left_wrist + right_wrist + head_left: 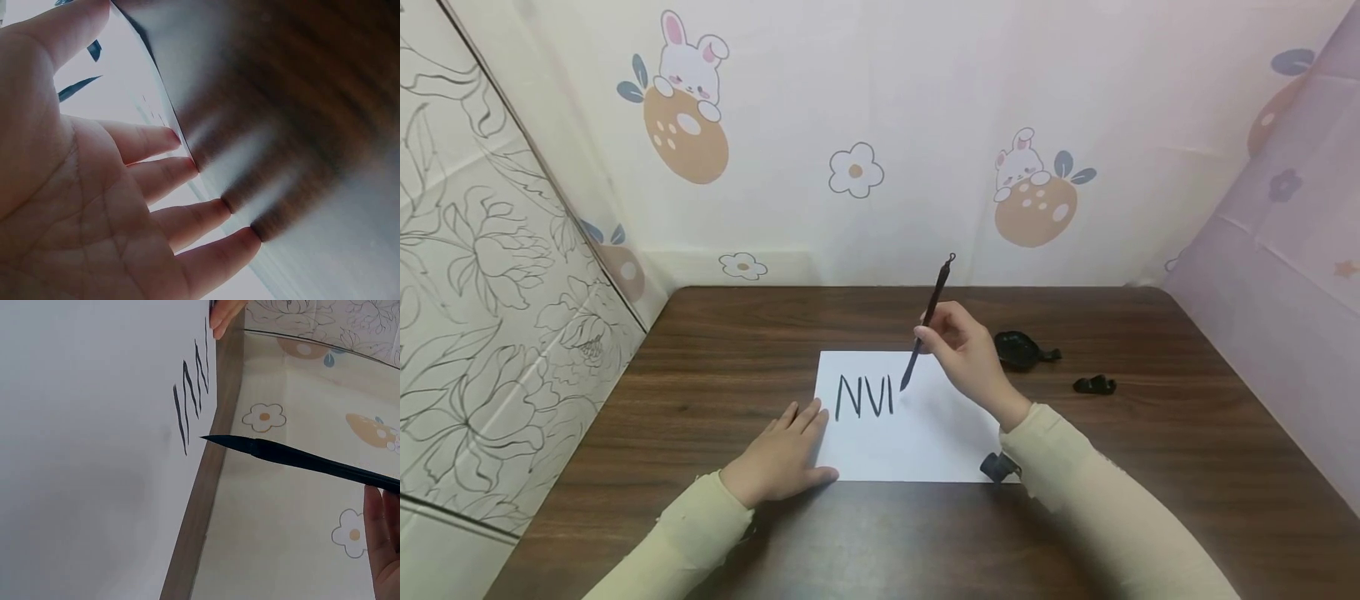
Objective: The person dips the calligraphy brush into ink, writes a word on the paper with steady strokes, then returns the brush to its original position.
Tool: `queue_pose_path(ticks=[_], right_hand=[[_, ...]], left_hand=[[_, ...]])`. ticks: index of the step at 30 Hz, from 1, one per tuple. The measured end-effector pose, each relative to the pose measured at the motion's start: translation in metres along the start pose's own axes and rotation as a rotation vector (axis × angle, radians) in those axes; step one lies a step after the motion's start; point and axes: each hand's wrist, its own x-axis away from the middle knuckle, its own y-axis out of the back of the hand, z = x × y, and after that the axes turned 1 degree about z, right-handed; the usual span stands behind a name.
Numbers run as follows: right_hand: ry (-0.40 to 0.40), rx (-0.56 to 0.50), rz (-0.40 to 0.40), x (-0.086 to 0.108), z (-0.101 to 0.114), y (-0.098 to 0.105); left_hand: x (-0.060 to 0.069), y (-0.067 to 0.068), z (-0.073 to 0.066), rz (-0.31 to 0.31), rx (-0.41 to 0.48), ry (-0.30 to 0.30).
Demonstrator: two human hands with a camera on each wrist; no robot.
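Observation:
A white paper sheet (917, 450) lies on the table with black strokes (865, 397) resembling "NVI" at its upper left. My right hand (966, 358) pinches a dark brush (934, 304) by its handle, tip down, just right of the last stroke. In the right wrist view the brush (294, 456) has a dark pointed tip, and whether it touches the paper (81, 456) I cannot tell. My left hand (786, 454) rests with spread fingers on the sheet's left edge; the left wrist view shows its palm (81, 200) and fingertips along that edge.
Right of the sheet, a black leaf-shaped dish (1018, 350) and a small black object (1095, 384) lie on the brown wooden table (715, 350). Partly beneath my right sleeve, a dark object (996, 467) sits at the sheet's lower right corner. Patterned cloth (925, 100) hangs behind.

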Motion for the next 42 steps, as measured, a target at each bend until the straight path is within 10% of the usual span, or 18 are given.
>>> queue_pose_path(ticks=[42], right_hand=[[-0.030, 0.119, 0.009, 0.001, -0.022, -0.016]], left_hand=[[0.000, 0.000, 0.000, -0.007, 0.011, -0.003]])
